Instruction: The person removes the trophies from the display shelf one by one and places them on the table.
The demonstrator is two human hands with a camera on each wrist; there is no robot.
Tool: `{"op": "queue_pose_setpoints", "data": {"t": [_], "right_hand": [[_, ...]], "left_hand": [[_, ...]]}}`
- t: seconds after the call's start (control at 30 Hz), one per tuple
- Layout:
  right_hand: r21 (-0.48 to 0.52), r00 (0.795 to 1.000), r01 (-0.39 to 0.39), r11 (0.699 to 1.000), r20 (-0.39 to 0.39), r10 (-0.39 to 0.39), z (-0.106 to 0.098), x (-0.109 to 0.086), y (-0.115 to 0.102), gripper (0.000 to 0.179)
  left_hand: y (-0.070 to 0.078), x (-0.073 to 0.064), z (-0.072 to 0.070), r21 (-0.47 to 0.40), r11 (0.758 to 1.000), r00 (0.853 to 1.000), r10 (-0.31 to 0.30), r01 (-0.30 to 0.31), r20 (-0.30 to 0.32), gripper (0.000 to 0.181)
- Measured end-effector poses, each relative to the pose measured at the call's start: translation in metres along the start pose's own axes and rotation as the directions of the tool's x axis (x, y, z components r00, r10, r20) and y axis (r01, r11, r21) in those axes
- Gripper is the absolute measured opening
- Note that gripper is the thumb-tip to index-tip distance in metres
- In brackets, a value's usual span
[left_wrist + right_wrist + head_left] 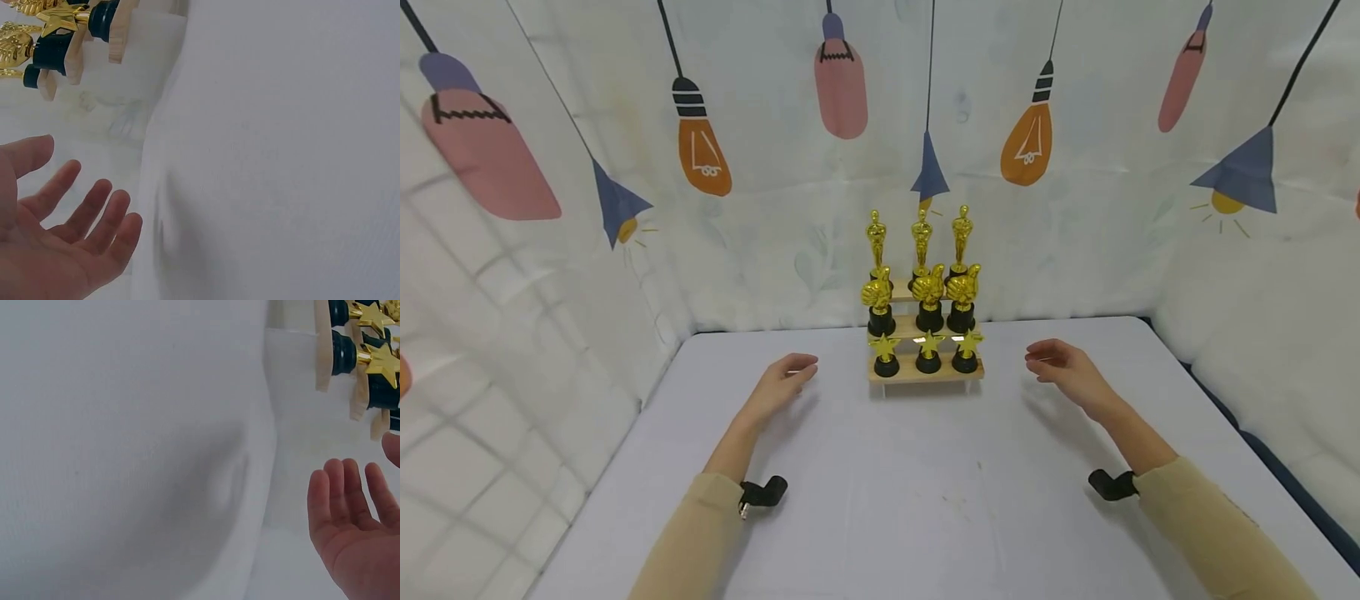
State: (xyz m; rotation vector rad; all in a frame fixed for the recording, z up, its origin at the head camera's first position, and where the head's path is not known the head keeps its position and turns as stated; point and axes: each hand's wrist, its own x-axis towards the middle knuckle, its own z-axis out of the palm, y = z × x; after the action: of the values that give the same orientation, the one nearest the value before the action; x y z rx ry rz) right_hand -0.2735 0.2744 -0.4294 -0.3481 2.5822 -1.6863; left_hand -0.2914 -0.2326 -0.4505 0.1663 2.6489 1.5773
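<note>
A three-tier wooden stand (925, 377) at the back of the table carries gold trophies on black bases. Figure trophies (921, 237) fill its top tier, thumbs-up trophies (929, 287) the middle one, and star trophies (928, 350) the lowest. To the left of the stand, my left hand (782, 385) hovers over the table with relaxed, spread fingers and holds nothing. My right hand (1067, 372) is on the other side, also bare, fingers loosely bent. Both wrist views show an upturned palm, with star trophies (60, 20) near the top corner.
A white cloth covers the table (887, 492). Behind and beside it hangs a pale curtain (760, 233) printed with lamps and bulbs. Each wrist wears a black camera mount, such as the left mount (764, 492).
</note>
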Motion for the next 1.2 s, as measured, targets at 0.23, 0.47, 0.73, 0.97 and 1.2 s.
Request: {"op": "queue_pose_setpoints", "data": {"t": [0.23,0.47,0.73,0.97,1.2], "right_hand": [[0.079,0.998,-0.054,0.995,-0.008,0.055,0.009,0.001,0.001,0.044],[0.230,0.995,-0.092,0.969,-0.021,0.099,0.023,0.001,-0.001,0.049],[0.288,0.989,-0.126,0.949,-0.044,0.144,0.038,0.003,-0.004,0.041],[0.354,0.986,-0.112,0.929,-0.078,0.149,0.049,0.000,-0.006,0.029],[0.336,0.988,-0.108,0.936,-0.069,0.139,0.059,0.002,-0.013,0.034]], "left_hand": [[0.008,-0.004,0.011,-0.266,0.962,0.997,-0.040,0.059,0.073,0.050],[0.015,-0.001,0.023,-0.454,0.882,0.989,-0.074,0.125,0.129,0.056],[0.023,0.006,0.034,-0.563,0.807,0.982,-0.106,0.178,0.159,0.055],[0.024,0.011,0.045,-0.618,0.758,0.977,-0.140,0.211,0.162,0.054],[0.023,0.016,0.052,-0.674,0.701,0.973,-0.173,0.232,0.155,0.053]]}}
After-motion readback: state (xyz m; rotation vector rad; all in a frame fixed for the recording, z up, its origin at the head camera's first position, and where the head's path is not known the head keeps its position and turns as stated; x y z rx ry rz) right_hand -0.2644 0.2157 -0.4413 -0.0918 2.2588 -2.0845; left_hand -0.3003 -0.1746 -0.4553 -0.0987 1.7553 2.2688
